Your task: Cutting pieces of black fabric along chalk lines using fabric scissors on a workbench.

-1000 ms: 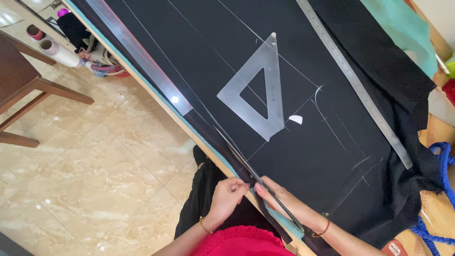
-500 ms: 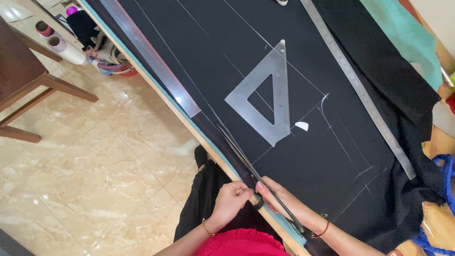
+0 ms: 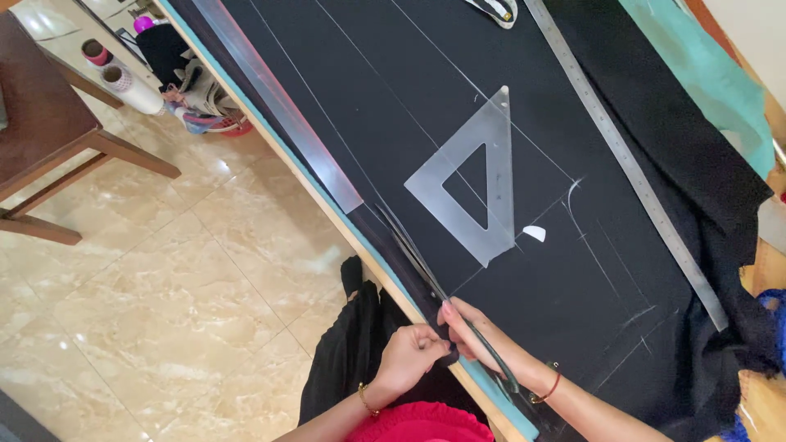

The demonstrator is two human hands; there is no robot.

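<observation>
My right hand (image 3: 471, 331) has its grip closed around the handles of the scissors (image 3: 426, 266). The long blades point up and away from me, along the near edge of the black cloth (image 3: 393, 90). They lie just inside the edge of the desk (image 3: 282, 155), right by a white chalk line.

My left hand (image 3: 407, 356) is just beside my right hand. Its fingers are pinched shut on the edge of the black cloth, where the cloth hangs off the desk. The two hands touch or almost touch; I cannot tell which.

The black cloth covers most of the desk. It has thin white lines drawn on it. A clear triangle ruler (image 3: 479, 184) lies flat on the cloth, a bit past the scissor tips. A small white piece of chalk (image 3: 534, 233) sits just beside the triangle's lower corner. A long clear ruler (image 3: 278, 102) lies along the near edge of the cloth, further up from the blades. A long metal ruler (image 3: 626, 160) lies on the far side, well apart from my hands.
</observation>
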